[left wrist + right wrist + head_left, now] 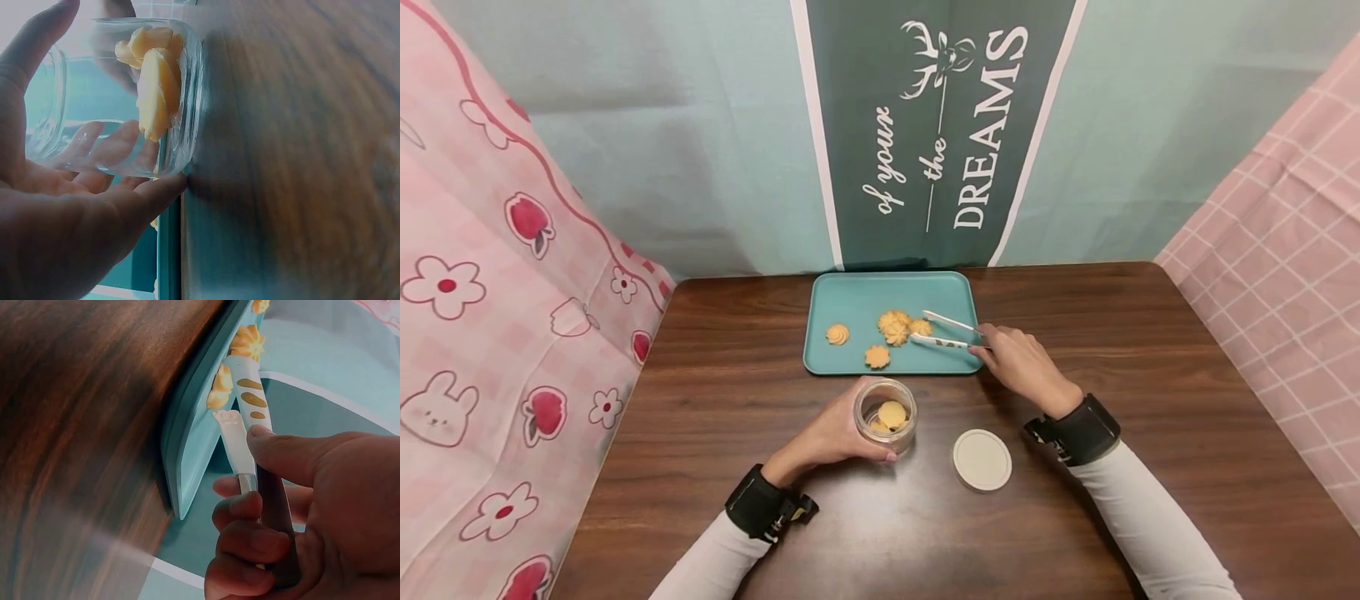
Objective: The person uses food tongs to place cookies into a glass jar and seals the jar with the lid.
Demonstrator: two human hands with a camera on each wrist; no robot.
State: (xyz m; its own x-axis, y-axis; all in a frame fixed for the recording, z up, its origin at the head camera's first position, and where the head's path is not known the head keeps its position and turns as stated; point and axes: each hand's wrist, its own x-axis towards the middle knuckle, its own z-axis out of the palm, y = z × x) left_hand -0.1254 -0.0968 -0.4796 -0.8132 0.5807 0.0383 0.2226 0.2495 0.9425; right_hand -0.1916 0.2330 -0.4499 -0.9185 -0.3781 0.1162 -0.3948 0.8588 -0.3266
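My left hand holds a clear glass jar around its side, its mouth facing up. Several golden cookies lie at the jar's bottom. With my right hand I grip a pair of tongs whose white ends are shaped like paws. Over the right part of the teal tray, the tongs' arms stand apart, one on each side of a flower-shaped cookie. Whether their tips touch it I cannot tell. A small cluster of cookies sits just left of the tips.
A round cream lid lies on the brown wooden table, right of the jar. Two single cookies rest apart on the tray: a swirled cookie at left and a flower-shaped one near the front rim. Printed cloths hang behind and beside the table.
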